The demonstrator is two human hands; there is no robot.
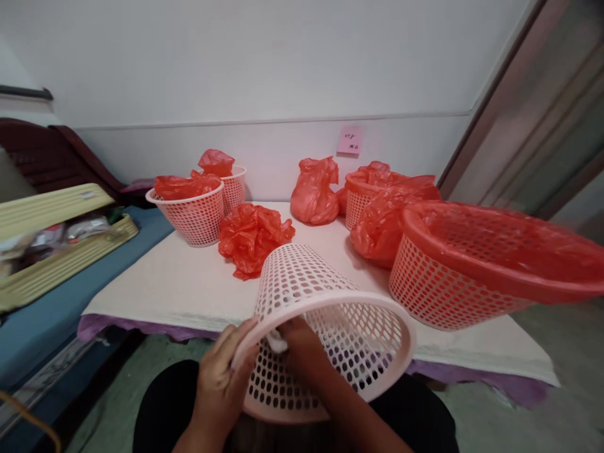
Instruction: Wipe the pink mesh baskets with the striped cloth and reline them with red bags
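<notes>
A pale pink plastic wastebasket (302, 274) with perforated walls lies tilted over my lap, its mouth facing me. My left hand (224, 371) grips its rim on the left side, fingers outside the wall. Through the mouth reaches my right hand (302, 346), its fingers bunched around a crumpled white cloth (276, 341) against the inner left wall. Most of the cloth and the fingertips are hidden. Just beyond the wastebasket, a crumpled red plastic bag (255, 238) lies on the white-covered surface (165, 283).
At the right stands a wastebasket lined with a red bag (453, 277); behind it are another lined wastebasket (355, 207) and red bags (315, 192). Two pale wastebaskets (195, 220) with red bags stand back left. A yellow open case (70, 251) lies far left. A pink note (350, 140) hangs on the wall.
</notes>
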